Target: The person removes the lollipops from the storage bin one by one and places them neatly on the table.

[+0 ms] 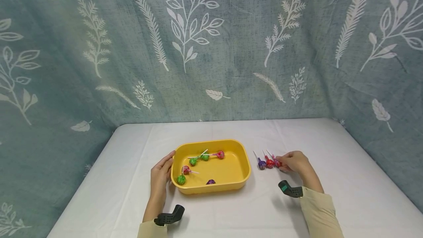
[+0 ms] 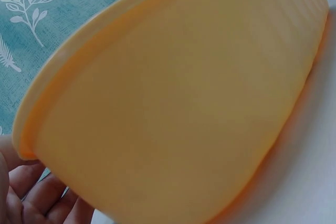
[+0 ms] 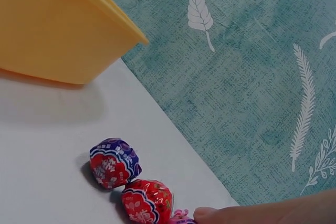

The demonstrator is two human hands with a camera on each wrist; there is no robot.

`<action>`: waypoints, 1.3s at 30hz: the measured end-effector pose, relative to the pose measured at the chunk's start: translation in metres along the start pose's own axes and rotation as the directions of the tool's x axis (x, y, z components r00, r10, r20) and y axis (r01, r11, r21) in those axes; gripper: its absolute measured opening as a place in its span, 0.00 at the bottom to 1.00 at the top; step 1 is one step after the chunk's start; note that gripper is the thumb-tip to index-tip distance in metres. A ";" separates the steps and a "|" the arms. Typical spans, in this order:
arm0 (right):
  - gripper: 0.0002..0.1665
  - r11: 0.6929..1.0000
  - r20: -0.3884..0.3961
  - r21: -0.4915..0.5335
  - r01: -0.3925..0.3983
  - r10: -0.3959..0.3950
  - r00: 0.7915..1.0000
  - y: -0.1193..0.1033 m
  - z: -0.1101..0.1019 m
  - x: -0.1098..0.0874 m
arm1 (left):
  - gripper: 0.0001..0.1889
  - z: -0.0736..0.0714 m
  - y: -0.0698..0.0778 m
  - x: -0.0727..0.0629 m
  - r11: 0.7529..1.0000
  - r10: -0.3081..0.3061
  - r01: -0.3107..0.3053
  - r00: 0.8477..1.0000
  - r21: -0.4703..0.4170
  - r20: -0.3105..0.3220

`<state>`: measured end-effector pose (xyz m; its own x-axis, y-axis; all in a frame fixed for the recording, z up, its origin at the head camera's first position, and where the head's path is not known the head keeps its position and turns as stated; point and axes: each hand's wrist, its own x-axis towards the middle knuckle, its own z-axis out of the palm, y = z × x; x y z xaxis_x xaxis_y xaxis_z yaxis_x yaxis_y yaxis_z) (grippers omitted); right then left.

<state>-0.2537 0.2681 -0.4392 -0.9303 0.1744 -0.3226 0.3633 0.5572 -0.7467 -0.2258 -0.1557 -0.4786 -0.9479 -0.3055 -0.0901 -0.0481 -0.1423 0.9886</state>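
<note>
A yellow tray (image 1: 211, 188) holds several wrapped lollipops, among them a green lollipop (image 1: 181, 179), a pink one (image 1: 220, 154) and a purple one (image 1: 210, 181) partly hidden by the near wall. My left hand (image 1: 161, 179) holds the tray's left end, fingers at the rim and outer wall. Right of the tray, a purple lollipop (image 1: 261, 164) and a red lollipop (image 3: 148, 202) lie side by side, sticks pointing away. My right hand (image 1: 295, 162) pinches a pink lollipop (image 1: 277, 162) beside the red one; a fingertip meets its wrapper in the right wrist view.
A white cloth (image 1: 228, 216) covers the table. Behind it hangs a blue-green curtain (image 1: 231, 94) with white leaf prints, which also runs along both sides. Each wrist carries a black camera mount (image 1: 170, 216).
</note>
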 end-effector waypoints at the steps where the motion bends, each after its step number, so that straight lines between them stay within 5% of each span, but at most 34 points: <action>1: 0.19 1.000 -0.004 -0.010 0.000 0.000 1.000 0.000 0.000 0.000 | 0.18 0.000 0.000 0.000 1.000 0.001 -0.001 1.000 -0.002 0.002; 26: 0.25 0.987 -0.035 -0.154 0.050 -0.056 0.998 -0.010 -0.009 -0.010 | 0.19 0.000 0.001 -0.001 0.999 0.011 -0.011 1.000 0.037 0.006; 39: 0.25 0.993 -0.026 -0.106 0.057 -0.060 0.998 -0.019 -0.010 -0.015 | 0.18 -0.001 0.000 0.000 1.000 0.005 -0.005 1.000 0.027 0.001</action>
<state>-0.2470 0.2630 -0.4147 -0.9516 0.1611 -0.2619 0.3020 0.6495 -0.6978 -0.2255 -0.1562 -0.4783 -0.9485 -0.3049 -0.0852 -0.0519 -0.1159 0.9919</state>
